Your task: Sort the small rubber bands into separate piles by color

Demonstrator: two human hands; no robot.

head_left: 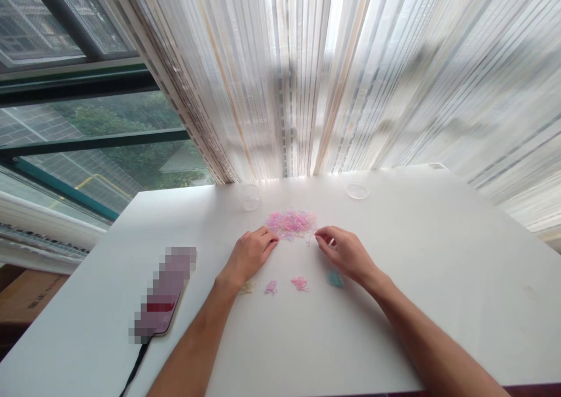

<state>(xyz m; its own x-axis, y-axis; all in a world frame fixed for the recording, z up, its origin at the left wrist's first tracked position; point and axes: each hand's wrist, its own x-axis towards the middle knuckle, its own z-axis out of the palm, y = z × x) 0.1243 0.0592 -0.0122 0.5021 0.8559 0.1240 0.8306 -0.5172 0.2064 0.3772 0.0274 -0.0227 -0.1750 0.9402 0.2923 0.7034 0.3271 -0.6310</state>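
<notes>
A loose pile of small rubber bands (291, 224), mostly pink with some lilac and pale ones, lies on the white table. My left hand (252, 254) rests at the pile's lower left edge, fingers bent and pressed together; anything between its fingertips is hidden. At the right edge, my right hand (344, 249) has thumb and index finger in a pinch, and what they hold is too small to make out. Nearer to me are four separate little heaps: yellowish bands (248, 287) partly behind my left wrist, lilac bands (271, 287), pink bands (300, 283) and teal bands (335, 278).
Behind the pile stand a clear round container (250, 198) and a clear lid (357, 191). A phone (164, 297), its screen blurred out, lies to the left with a black strap or cable (137, 365). A striped curtain (289, 81) hangs along the table's (438, 280) far edge.
</notes>
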